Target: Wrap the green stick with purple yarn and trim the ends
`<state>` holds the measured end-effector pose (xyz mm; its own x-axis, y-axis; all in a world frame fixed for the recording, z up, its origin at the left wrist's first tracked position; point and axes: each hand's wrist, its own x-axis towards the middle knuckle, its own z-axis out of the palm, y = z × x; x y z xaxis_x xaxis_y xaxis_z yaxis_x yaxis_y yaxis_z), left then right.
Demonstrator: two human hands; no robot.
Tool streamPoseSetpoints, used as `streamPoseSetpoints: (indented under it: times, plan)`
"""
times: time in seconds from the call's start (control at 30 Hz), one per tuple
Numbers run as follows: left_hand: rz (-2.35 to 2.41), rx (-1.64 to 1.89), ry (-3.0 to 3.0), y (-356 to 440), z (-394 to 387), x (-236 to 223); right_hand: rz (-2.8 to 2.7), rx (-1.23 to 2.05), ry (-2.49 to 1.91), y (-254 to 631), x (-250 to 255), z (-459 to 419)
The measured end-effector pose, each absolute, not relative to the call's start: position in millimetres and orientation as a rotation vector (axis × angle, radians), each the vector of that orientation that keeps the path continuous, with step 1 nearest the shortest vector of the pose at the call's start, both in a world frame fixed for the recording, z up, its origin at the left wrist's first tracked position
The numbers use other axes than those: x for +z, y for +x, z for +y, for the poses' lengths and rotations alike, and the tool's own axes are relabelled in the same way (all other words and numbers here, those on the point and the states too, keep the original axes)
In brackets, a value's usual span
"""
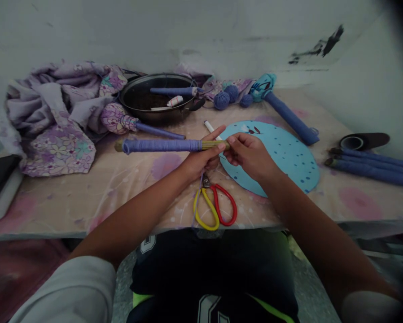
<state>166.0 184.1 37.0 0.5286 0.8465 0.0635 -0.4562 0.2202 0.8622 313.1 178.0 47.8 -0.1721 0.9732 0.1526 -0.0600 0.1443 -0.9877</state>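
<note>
A bundle of thin sticks point(164, 146), wound with purple-blue yarn for most of its length, lies level above the table. My left hand point(206, 157) is closed around its bare right part, thumb on top and index finger extended. At the bare right tip, my right hand point(250, 152) pinches with thumb and fingers; its other fingers are curled. A strand of yarn point(197, 202) hangs below my left hand. Just under the hands lie scissors point(215, 206) with one yellow and one red handle, their blades mostly hidden. A white marker point(210, 128) lies behind my left fingers.
A blue dotted oval mat point(282, 157) lies under my right hand. Behind are a dark pan point(161, 114), yarn balls point(221, 100) and a cloth-headed wrapped stick point(291, 116). Floral fabric point(60, 116) is heaped left; wrapped sticks point(376, 168) and a dark roll point(363, 140) lie right.
</note>
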Motion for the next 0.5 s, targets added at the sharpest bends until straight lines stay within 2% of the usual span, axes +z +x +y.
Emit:
streamPoseSetpoints:
  times: [0.2,0.37,0.5]
  plan:
    - [0.449,0.950,1.009,164.5,187.0,34.4,-1.546,0.917,-0.822,311.9,45.7,174.9]
    - [0.419,0.920,1.046,165.3,186.1,35.5,-1.428,1.082,-0.856,308.9,41.8,175.5]
    - [0.446,0.913,1.045,164.8,186.1,35.0,-1.480,1.033,-0.821,308.8,40.4,179.1]
